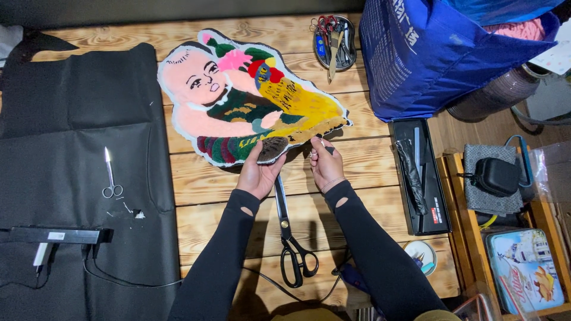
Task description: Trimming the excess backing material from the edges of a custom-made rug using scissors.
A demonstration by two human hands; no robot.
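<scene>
Far left: black fabric sheet (77, 148) covers L third of wooden table (369, 172); small silver scissors (110, 176) lie on it, blades pointing away from the person, w/ a few white scraps just beside the handles. Below them a black bar-shaped tool (56, 235) w/ cord trailing toward the near edge. Centre: tufted rug piece (250, 98), cut-out figure shape, pink/green/yellow/red pile w/ white border, lies flat on table, upper L edge touching the black fabric. Left hand (260, 169) grips rug's near edge at the dark brown patch, thumb on top, fingers curled under. Large black shears (289, 232) lie on table btwn the two forearms, blades pointing toward the rug, handles near the person. Right hand (326, 163) closed in a pinch at rug's lower R edge; whether it holds a small tool or only the border, cannot tell. Both arms in black sleeves w/ thumb holes. Top centre-R: metal dish (334, 40) holding scissors and tools. R: blue bag (440, 53), black tray (419, 178) w/ a folded black item, wooden crate (538, 208) w/ a small black case and a printed tin.
</scene>
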